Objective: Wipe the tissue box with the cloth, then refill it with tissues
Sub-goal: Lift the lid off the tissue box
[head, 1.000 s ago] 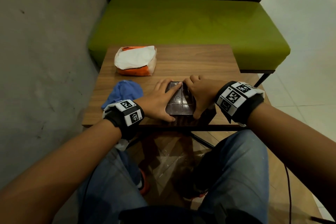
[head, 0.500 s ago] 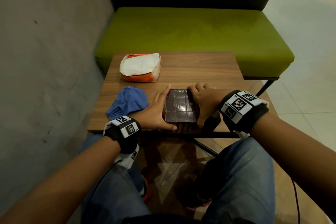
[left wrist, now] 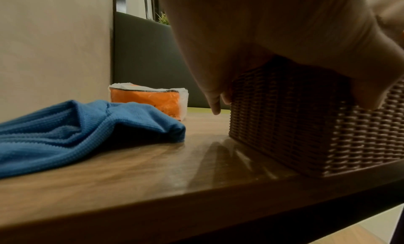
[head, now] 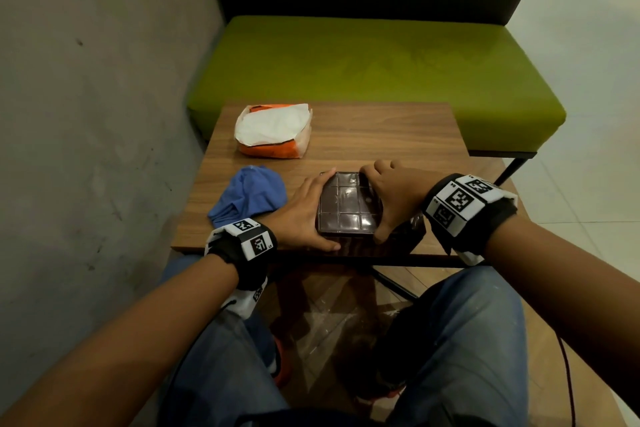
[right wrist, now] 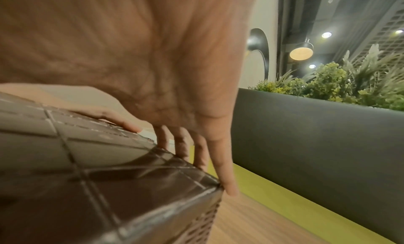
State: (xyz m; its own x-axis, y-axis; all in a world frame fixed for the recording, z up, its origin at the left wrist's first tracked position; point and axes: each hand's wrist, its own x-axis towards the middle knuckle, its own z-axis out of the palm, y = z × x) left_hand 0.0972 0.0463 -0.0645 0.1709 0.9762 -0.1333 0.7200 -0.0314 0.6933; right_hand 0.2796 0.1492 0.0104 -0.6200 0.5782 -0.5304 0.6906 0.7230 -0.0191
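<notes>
The brown woven tissue box (head: 348,206) stands near the table's front edge, its smooth gridded face turned up. My left hand (head: 303,215) grips its left side, fingers along the wall and thumb on the near face. My right hand (head: 393,196) grips the right side, fingers curled over the far edge and thumb at the near corner. In the left wrist view the box (left wrist: 306,126) shows its weave under my palm. The right wrist view has the fingers (right wrist: 220,161) hooked over the box (right wrist: 87,170). A crumpled blue cloth (head: 249,196) lies just left of it. An orange tissue pack (head: 273,130) sits at the far left.
The small wooden table (head: 381,135) stands against a grey wall (head: 86,114) on the left. A green bench (head: 363,62) with a dark backrest is right behind it. My knees are under the front edge. Bare tabletop lies beyond and to the right of the box.
My left fingers have slid off the box's top to its left side. Both hands stay on the box, which has hardly moved. The head view has tilted.
</notes>
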